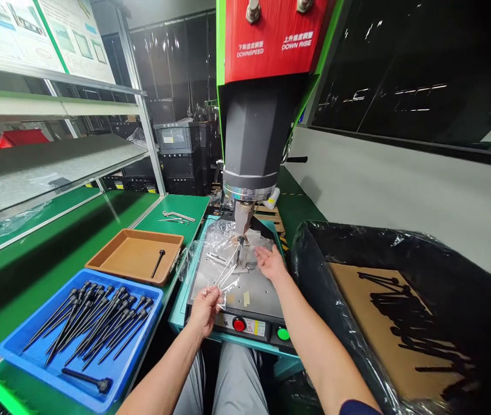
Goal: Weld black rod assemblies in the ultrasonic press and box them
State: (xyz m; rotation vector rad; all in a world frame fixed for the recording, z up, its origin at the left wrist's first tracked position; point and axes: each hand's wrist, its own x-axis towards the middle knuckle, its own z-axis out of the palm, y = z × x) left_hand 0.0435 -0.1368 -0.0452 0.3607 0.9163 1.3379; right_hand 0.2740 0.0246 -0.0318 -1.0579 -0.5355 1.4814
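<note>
My left hand is closed at the front of the metal work plate, pinching the edge of a clear plastic film. The film stretches from those fingers up towards a small metal fixture and lies crumpled behind it. Right of the fixture, my right hand is open with its fingers stretched out, palm partly up, holding nothing. Directly above the fixture, the press's tapered metal horn reaches down to a small dark part; whether they touch, I cannot tell.
Left, a blue tray holds many black rod-like parts; behind it, a brown tray holds one. Wrenches lie farther back. A red button and green button face me. A plastic-lined box with black parts stands right.
</note>
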